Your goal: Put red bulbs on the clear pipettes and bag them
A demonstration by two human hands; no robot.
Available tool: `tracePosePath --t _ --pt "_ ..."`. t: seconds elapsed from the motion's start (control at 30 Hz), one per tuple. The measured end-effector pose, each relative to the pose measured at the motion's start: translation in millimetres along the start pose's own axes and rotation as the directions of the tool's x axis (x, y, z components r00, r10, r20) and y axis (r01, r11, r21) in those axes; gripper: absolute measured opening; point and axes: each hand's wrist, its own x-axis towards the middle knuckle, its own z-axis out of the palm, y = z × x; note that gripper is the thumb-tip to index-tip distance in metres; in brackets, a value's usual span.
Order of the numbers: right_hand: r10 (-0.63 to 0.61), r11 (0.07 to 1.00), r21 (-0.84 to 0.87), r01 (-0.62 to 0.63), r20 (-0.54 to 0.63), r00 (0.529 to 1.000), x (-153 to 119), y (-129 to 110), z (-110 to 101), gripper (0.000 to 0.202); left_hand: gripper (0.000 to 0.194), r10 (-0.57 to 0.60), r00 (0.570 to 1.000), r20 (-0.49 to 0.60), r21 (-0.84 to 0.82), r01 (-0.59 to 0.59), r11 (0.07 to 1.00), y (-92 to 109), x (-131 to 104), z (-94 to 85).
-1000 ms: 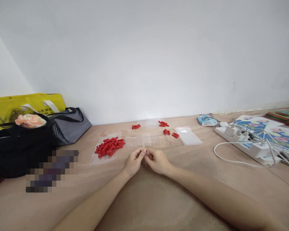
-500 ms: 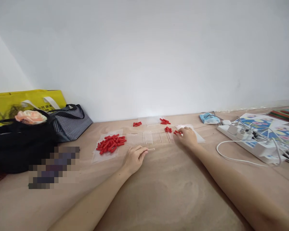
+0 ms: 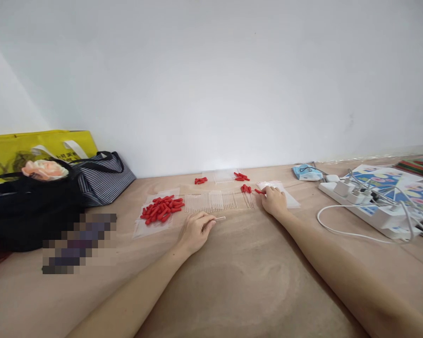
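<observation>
My left hand (image 3: pixel 196 233) is closed in a pinch on a thin clear dropper tube (image 3: pixel 220 218), which points right just above the table. My right hand (image 3: pixel 275 202) pinches a red rubber bulb (image 3: pixel 258 191) over the edge of a clear plastic bag (image 3: pixel 292 201). Left of it lie several clear tubes with red bulbs on their far ends (image 3: pixel 246 189). Rows of bare clear tubes (image 3: pixel 198 203) lie side by side in the middle. Beside them, a heap of red bulbs (image 3: pixel 162 209) rests on another clear bag (image 3: pixel 141 228).
Near the wall lie a small group of red bulbs (image 3: pixel 200 180) and more red-ended tubes (image 3: pixel 241 177). A white power strip (image 3: pixel 366 213) with cables stands at right, by a blue mask (image 3: pixel 306 172). Striped (image 3: pixel 105 183), black (image 3: pixel 31 213) and yellow (image 3: pixel 38 141) bags stand at left.
My right hand has shifted slightly to the right, with the red bulb still in its fingers. My left hand stays almost in place with the tube.
</observation>
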Motion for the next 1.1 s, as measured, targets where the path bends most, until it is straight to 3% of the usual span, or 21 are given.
tracePosePath --t 0.07,0.17,0.27,0.37,0.6,0.87,1.1 --pt "-0.044 0.994 0.094 0.049 -0.056 0.998 -4.3 -5.9 -2.0 0.021 0.018 -0.003 1.0 -0.012 -0.003 0.003 1.0 0.2 0.3 -0.4" --pt "-0.226 0.898 0.355 0.259 -0.133 0.965 -20.2 -20.0 -4.1 0.022 0.019 -0.013 1.0 -0.012 -0.004 0.013 1.0 -0.8 0.8 -0.5" --pt "-0.474 0.711 0.501 0.493 -0.176 0.863 -42.3 -35.3 -5.6 0.031 0.02 -0.018 1.0 0.001 -0.008 0.018 1.0 -2.4 1.1 -0.2" --pt "-0.625 0.608 0.509 0.61 -0.167 0.763 -58.4 -45.8 -8.2 0.03 0.021 -0.01 1.0 0.009 -0.011 0.01 1.0 -3.3 1.2 -0.3" --pt "-0.676 0.569 0.532 0.627 -0.132 0.725 -62.1 -52.2 -13.4 0.03 0.021 0.012 1.0 0.008 -0.001 -0.012 1.0 -1.7 2.3 -0.9" --pt "-0.631 0.558 0.621 0.55 -0.112 0.767 -65.8 -56.4 -13.5 0.021 0.022 0.037 0.999 0.009 -0.01 -0.037 0.999 -2.2 1.6 0.3" --pt "-0.646 0.551 0.632 0.545 -0.091 0.758 -71.4 -62.9 -16.4 0.014 0.024 0.106 0.994 0.016 0.052 -0.107 0.993 -4.5 -0.7 2.1"
